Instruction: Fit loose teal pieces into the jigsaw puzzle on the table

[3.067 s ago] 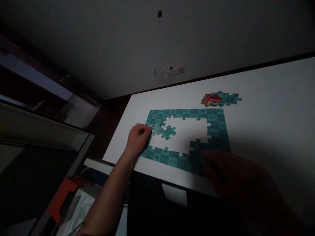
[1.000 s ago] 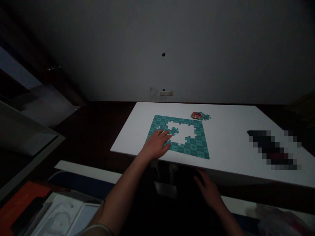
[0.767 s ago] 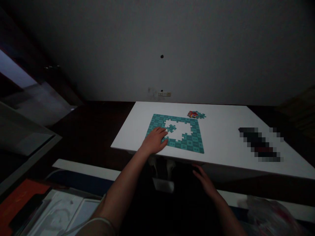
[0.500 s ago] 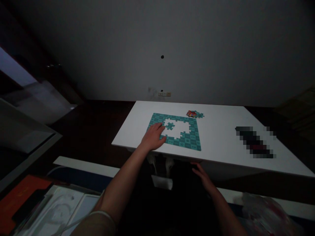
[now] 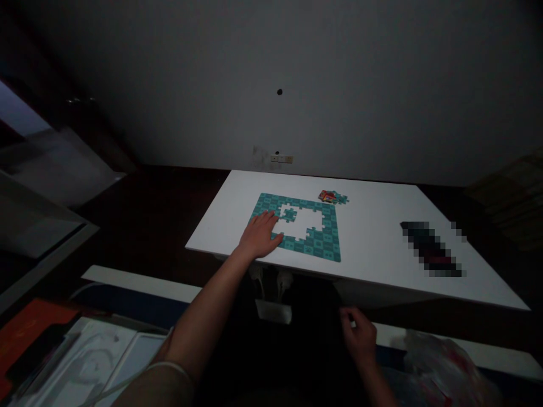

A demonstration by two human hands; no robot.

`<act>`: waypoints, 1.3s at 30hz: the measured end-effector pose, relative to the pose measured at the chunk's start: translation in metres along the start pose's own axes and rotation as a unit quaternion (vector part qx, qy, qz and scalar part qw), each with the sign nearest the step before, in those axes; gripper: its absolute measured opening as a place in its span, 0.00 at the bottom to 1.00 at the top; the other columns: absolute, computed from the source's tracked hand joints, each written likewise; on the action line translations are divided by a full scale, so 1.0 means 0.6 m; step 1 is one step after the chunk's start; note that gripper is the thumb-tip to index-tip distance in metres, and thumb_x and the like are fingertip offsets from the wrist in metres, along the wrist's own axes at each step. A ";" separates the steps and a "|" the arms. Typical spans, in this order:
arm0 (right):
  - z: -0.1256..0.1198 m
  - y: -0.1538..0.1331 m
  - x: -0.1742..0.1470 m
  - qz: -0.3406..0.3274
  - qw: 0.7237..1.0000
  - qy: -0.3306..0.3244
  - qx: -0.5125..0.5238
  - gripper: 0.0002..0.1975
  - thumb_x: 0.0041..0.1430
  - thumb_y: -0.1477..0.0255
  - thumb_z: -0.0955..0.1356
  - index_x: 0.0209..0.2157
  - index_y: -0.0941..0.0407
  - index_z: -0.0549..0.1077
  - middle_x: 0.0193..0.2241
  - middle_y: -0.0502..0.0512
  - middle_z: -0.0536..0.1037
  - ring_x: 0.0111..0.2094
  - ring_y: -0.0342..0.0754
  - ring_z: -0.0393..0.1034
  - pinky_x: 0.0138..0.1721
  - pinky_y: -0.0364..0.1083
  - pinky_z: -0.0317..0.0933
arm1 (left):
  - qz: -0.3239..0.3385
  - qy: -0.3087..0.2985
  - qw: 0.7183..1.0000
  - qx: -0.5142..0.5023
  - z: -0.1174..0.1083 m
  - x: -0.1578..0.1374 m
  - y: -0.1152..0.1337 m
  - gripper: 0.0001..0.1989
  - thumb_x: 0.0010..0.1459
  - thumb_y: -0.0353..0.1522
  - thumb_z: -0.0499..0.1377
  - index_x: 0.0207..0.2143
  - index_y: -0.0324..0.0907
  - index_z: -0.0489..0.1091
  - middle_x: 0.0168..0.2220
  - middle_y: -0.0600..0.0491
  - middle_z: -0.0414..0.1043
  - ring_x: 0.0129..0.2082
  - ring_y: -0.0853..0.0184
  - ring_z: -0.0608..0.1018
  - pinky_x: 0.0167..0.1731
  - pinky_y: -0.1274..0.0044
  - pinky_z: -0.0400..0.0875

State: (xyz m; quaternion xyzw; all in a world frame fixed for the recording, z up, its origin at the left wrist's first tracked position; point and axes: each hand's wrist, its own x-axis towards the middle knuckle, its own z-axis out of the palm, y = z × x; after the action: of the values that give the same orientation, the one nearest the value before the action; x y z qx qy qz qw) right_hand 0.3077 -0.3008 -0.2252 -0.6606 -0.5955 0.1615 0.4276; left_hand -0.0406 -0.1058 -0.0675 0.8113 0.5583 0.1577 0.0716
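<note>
A teal checkered jigsaw puzzle (image 5: 324,246) lies on the white table (image 5: 369,232), its outer band joined around a bare white middle. My left hand (image 5: 259,236) rests flat over the puzzle's left side, fingers spread. Inside the gap, by those fingertips, is a small teal puzzle piece (image 5: 289,215); I cannot tell whether it joins the band. Below the table's front edge, my right hand (image 5: 360,334) is curled closed near my lap. A tiny pale spot shows between its thumb and fingers, too small to name. Beyond the puzzle's far right corner sits a pile of loose puzzle pieces (image 5: 333,196), teal and red.
A dark pixelated object (image 5: 432,249) lies on the table's right side. Left of me are an orange folder (image 5: 36,328) and a white box (image 5: 97,345). A clear plastic bag (image 5: 445,367) is at the lower right. Behind the table stands a grey wall (image 5: 360,102) with a socket (image 5: 281,159).
My right hand has drawn back from the table's front edge toward my lap, and its fingers have curled closed. My left hand stays on the puzzle. The view has shifted slightly.
</note>
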 end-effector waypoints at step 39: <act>0.175 -0.248 0.480 -0.373 0.869 -0.275 -0.177 0.18 0.86 0.68 0.75 0.69 0.48 0.91 0.70 0.66 0.90 0.68 0.71 0.83 0.69 0.69 0.80 | -0.076 -0.008 0.994 -0.084 0.026 -0.007 -0.002 0.29 0.79 0.37 0.70 0.78 0.56 0.77 0.86 0.41 0.77 0.89 0.35 0.75 0.92 0.39 0.70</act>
State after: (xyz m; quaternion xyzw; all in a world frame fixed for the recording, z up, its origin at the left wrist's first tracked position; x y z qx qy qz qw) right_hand 0.2040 -0.0065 -0.0887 -0.3830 -0.9095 0.0574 0.1511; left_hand -0.0377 -0.1084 -0.0831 0.7589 0.6025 0.1919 0.1554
